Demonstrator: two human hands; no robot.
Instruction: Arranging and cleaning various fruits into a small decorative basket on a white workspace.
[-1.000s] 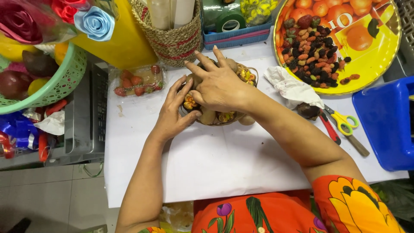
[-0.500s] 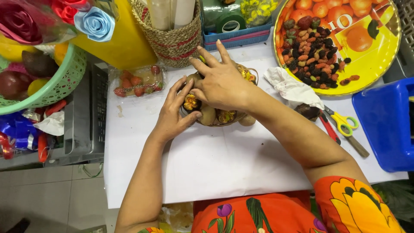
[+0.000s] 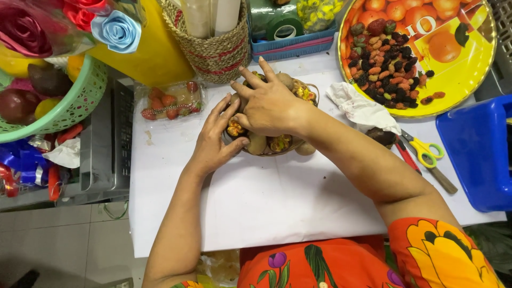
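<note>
Resting on a white table (image 3: 277, 208), a small woven basket (image 3: 312, 92) of fruit sits near the middle, just in front of a taller straw basket (image 3: 213, 50). Both hands are on it. The right hand (image 3: 269, 104) lies flat over the top of the fruit, fingers spread apart and pointing left and far, the palm covering most of the contents; whether it grips anything underneath cannot be told. The left hand (image 3: 216, 141) cups the basket's left and near side, fingers slightly apart and pressed against the rim, the thumb touching a brown round fruit (image 3: 257, 143) at the near edge. Small yellow wrapped pieces (image 3: 234, 128) show between the two hands (more of them peek out at the far right of the rim).

Left of the basket lies a clear pack of strawberries (image 3: 170, 101). To the right, a crumpled white cloth (image 3: 360, 106) lies near the right forearm, with yellow-handled scissors (image 3: 424, 149) beyond it. Farther right stands a blue plastic bin (image 3: 477, 154), and a round yellow tray (image 3: 453, 74) with dark and red dried fruit sits at the far right. A green mesh basket (image 3: 69, 104) of fruit hangs over the far left edge.
</note>
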